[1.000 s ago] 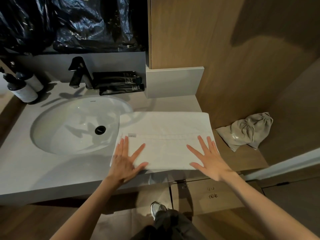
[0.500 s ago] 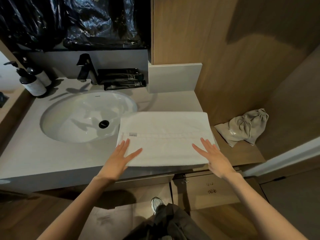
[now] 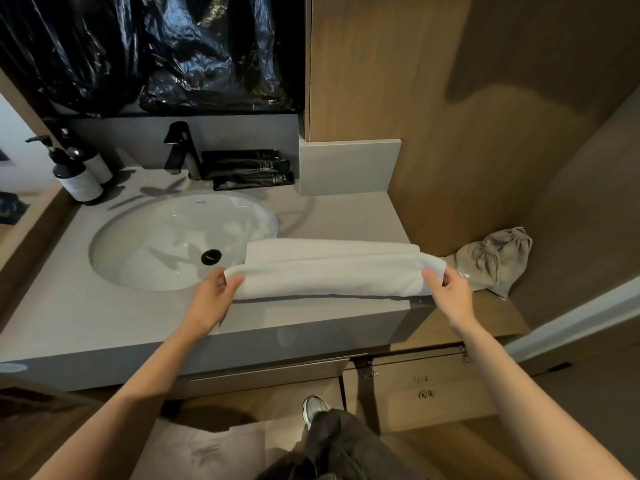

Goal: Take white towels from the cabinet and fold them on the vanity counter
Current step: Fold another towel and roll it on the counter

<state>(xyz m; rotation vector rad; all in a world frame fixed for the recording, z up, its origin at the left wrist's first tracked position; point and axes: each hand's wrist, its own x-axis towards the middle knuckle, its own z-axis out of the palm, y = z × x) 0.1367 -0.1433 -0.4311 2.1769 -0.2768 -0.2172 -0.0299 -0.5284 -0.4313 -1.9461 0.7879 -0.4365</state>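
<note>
A white towel (image 3: 329, 268) lies on the grey vanity counter (image 3: 104, 317) to the right of the sink, its near edge lifted off the counter and curling toward the back. My left hand (image 3: 213, 299) pinches the near left corner of the towel. At the near right corner, my right hand (image 3: 450, 289) pinches the cloth between thumb and fingers. The far half of the towel still lies flat on the counter.
A white oval sink (image 3: 180, 237) with a black drain sits left of the towel. A black faucet (image 3: 181, 150), black tubes (image 3: 249, 168) and two pump bottles (image 3: 78, 171) stand at the back. A grey drawstring bag (image 3: 495, 261) lies on the wooden ledge to the right.
Both hands lay flat on the spread towel before. They have since taken hold of its near corners and lifted the near edge up and away from me.
</note>
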